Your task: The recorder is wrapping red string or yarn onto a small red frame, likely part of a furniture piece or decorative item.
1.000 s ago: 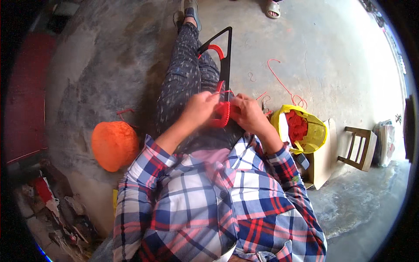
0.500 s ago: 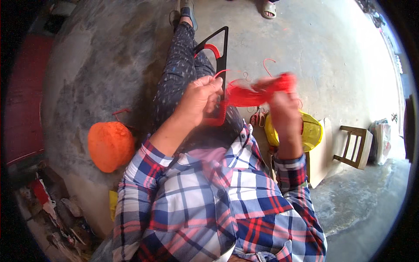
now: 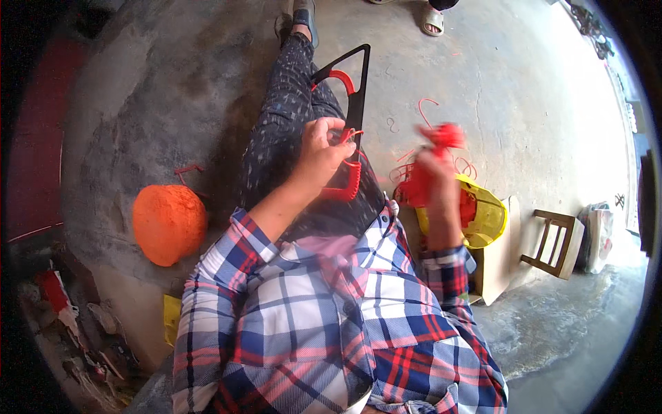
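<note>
My left hand pinches a thin red strand against a black triangular frame that lies over my legs. Red material lines the frame's inner curve, and a ribbed red part sits at its near end. To the right, my right hand is blurred by motion and closed round a red bundle of strands. More red strands hang below it, before a yellow container with red material inside. How the right fingers lie is smeared.
On the left stands an orange rounded object. A small wooden stool and a white bag are at the right. Loose red cord curls on the concrete floor. Another person's sandalled foot is at the far edge.
My right hand has moved away from the left with the red bundle, which now hangs down instead of stretching sideways. The left hand stays by the frame.
</note>
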### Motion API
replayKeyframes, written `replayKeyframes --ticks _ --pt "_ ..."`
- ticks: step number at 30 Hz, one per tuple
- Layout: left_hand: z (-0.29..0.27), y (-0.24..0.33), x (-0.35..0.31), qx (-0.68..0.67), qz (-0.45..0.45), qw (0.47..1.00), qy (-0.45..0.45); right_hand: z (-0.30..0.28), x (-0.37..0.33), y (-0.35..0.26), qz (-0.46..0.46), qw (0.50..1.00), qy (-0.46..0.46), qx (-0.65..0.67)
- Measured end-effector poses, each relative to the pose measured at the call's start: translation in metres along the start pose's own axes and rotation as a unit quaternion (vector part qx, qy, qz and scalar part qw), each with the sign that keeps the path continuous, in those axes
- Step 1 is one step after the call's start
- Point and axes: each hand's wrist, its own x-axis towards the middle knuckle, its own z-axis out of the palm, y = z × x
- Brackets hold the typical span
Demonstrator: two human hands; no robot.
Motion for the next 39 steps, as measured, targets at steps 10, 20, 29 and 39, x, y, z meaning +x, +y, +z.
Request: replayKeyframes --ticks 10,20,29,39 --pt "0.013 -0.021 0.008 -0.307 -0.193 0.927 -0.096 -0.009 -0.028 -0.012 -0.004 0.997 0.006 -0.082" --pt "0.006 -0.020 0.001 -0.216 -0.094 0.970 -0.061 -0.071 -0.022 -0.001 0.016 0.986 0.133 -0.104" --pt "0.009 0.058 -0.038 0.018 0.269 0.946 -0.181 0.039 -0.041 0.021 0.142 0.976 -0.096 0.133" --pt "-0.065 0.030 0.010 0.277 0.267 0.916 -0.110 -0.022 0.046 0.036 0.069 0.977 -0.128 -0.154"
